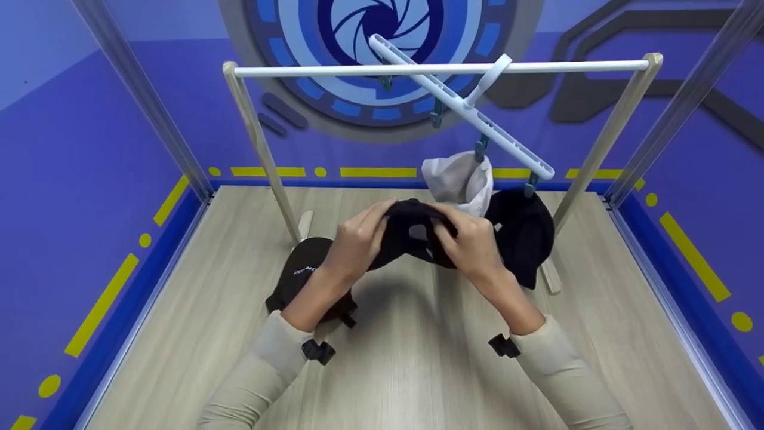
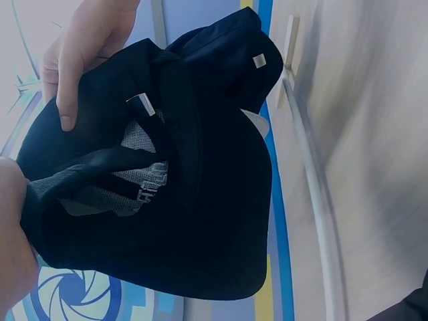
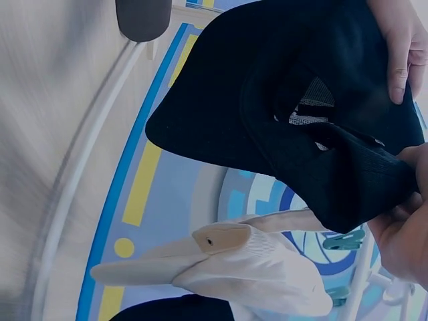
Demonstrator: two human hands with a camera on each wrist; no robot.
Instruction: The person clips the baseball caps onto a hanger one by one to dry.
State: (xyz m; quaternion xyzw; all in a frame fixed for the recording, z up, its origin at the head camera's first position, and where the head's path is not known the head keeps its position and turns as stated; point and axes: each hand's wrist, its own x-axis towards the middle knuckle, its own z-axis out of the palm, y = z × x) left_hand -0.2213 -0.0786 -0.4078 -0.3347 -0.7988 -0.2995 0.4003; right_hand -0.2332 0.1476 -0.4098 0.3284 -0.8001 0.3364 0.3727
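Note:
Both hands grip a black cap (image 1: 394, 236) by its edge, raised over the table in front of the rack. My left hand (image 1: 352, 245) holds one side and my right hand (image 1: 474, 245) the other. In the left wrist view the black cap (image 2: 227, 200) shows its inside, with pale mesh and a small white label, and its brim points toward the table. Seen from the right wrist, the right hand (image 3: 404, 214) pinches the cap's edge, while the left hand (image 3: 401, 53) lies along the far side with fingers partly hidden.
A white hanger (image 1: 468, 110) with several green clips hangs askew on the rack's white rail (image 1: 334, 70). From its clips hang a white cap (image 1: 456, 179) and another black cap (image 1: 522, 233). At left, a dark brown cap (image 1: 298, 275) lies on the wooden table (image 1: 406, 370).

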